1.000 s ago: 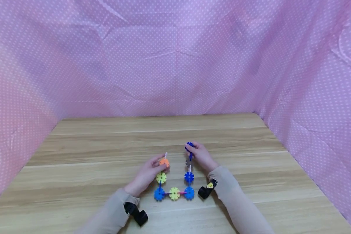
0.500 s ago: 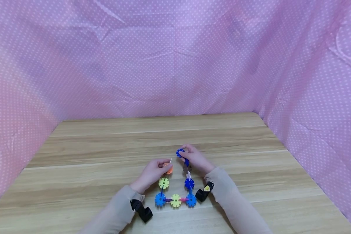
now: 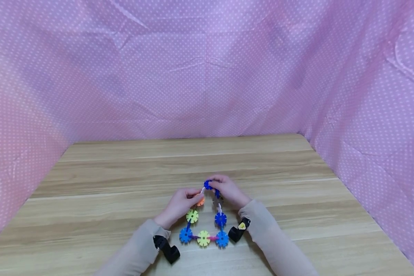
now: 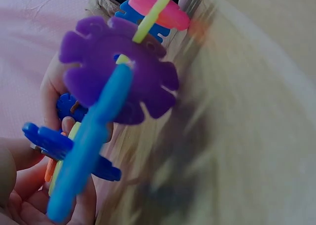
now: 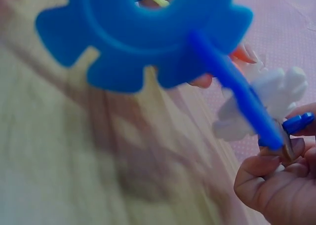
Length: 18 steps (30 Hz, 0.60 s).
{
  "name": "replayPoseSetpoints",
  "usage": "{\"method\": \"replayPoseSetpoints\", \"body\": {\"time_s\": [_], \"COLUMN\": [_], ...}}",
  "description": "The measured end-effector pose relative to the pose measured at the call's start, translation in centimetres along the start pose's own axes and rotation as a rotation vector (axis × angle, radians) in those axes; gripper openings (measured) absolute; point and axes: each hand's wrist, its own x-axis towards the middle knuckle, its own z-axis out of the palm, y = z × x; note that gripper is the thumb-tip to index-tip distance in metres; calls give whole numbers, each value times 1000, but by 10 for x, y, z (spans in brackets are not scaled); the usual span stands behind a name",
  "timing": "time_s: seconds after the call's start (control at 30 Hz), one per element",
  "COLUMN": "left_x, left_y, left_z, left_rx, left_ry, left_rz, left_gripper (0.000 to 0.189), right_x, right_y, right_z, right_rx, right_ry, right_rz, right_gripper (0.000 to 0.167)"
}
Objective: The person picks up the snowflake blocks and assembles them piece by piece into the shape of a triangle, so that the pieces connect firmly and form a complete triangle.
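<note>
Slotted snowflake discs are joined edge to edge into a ring-like chain in the head view. My left hand (image 3: pixel 180 206) pinches the orange disc (image 3: pixel 201 201), from which a white disc (image 3: pixel 202 190) sticks up. My right hand (image 3: pixel 229 191) pinches a dark blue disc (image 3: pixel 208 184) that meets this white disc; whether they interlock cannot be told. Along the near side run a light blue disc (image 3: pixel 185 235), a yellow disc (image 3: pixel 203 238) and another light blue disc (image 3: pixel 222 239). The left wrist view shows a purple disc (image 4: pixel 84 62) close up. A white disc (image 5: pixel 289 89) appears in the right wrist view.
A wood-grain table (image 3: pixel 107 184) lies under both hands. Pink dotted cloth (image 3: pixel 207 76) hangs behind it and along both sides. Black wrist cameras stick out from each sleeve, the right one (image 3: pixel 239 230) close to the chain.
My right hand has moved left and slightly nearer with the dark blue disc, reaching the white disc. My left hand has shifted a little right and nearer. The chain's far ends have come together.
</note>
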Motion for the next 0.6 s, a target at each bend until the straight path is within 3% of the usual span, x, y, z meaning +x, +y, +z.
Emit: {"method": "replayPoseSetpoints", "body": {"time_s": [0.33,0.6], "left_x": [0,1], "left_y": [-3,-2], "left_z": [2,4], "left_rx": [11,5], "left_ry": [24,66], "left_rz": [29,-20], "left_gripper": [29,27], "right_x": [-1,0], "right_y": [1,2], "right_z": [3,3], "right_rx": [23,28], "right_ry": [19,11], "right_rz": [-4,-21], "right_gripper": [19,14]}}
